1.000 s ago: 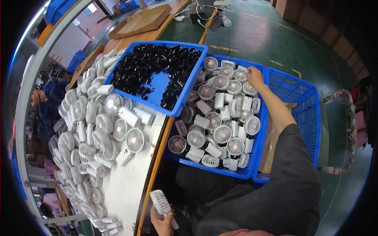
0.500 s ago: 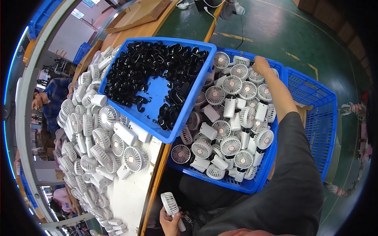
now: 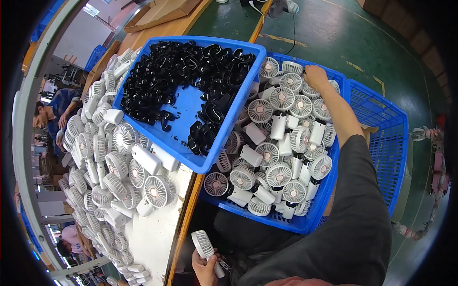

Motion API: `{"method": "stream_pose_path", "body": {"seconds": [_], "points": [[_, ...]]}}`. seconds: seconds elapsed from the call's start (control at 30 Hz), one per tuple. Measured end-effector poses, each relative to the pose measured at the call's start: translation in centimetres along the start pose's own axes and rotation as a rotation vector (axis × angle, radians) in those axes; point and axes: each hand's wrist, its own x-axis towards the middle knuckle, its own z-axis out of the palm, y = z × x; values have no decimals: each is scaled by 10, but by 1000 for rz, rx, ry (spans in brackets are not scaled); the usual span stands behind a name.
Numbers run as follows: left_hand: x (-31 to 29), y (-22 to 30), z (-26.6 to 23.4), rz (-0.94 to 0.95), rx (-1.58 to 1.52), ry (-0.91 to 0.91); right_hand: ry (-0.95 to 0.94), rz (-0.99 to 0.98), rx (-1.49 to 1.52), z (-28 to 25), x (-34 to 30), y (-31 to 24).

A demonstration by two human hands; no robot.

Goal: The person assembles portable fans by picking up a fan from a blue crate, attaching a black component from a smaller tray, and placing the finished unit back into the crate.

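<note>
A white handheld fan (image 3: 203, 244) is in my left hand (image 3: 206, 268), low in the picture beside the table edge; the fingers wrap its handle. My right hand (image 3: 316, 77) reaches to the far side of a blue crate (image 3: 344, 90). Its fingers are closed at the handle end of a white handheld fan (image 3: 292, 67) lying on the pile; the fingertips are partly hidden. Many white fans (image 3: 278, 175) fill this crate, several with black pieces at their necks. Left of it, a blue tub (image 3: 188, 102) holds a heap of small black plastic parts (image 3: 157, 76).
More white fans (image 3: 114, 164) are heaped on the white table (image 3: 155, 238) to the left. An openwork blue crate (image 3: 381, 128) stands at the right. Cardboard (image 3: 162, 14) lies at the far end. Another person (image 3: 57, 117) sits beyond the fan heap.
The view has shifted slightly, so the tub and the fan heap sit a little differently. Both my hands stay in nearly the same places. The person at the left now shows a raised arm.
</note>
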Motion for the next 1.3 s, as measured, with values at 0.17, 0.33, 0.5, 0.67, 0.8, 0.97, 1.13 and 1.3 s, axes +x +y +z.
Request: {"method": "stream_pose_path", "body": {"seconds": [0.17,0.33,0.5,0.67,0.8,0.97,1.13,1.3], "points": [[2,-1,3,-3,3,9,21,-50,56,-2,11,-2],[5,-6,6,-15,3,12,12,-49,-50,11,13,-19],[2,-5,2,8,-3,-21,138,51,264,4,12,-15],[0,-4,-5,56,-70,-88,367,210,894,-42,-33,-41],[8,-17,-2,171,-250,-15,12,31,1275,-142,-181,-167],[13,-19,20,358,-372,-10,-771,-310,1649,-175,-352,-284],[-2,-35,30,513,-518,24,-946,-396,1647,-192,-432,-348],[0,-36,8,612,-731,-6,-929,-416,1481,-198,-434,-367]]}}
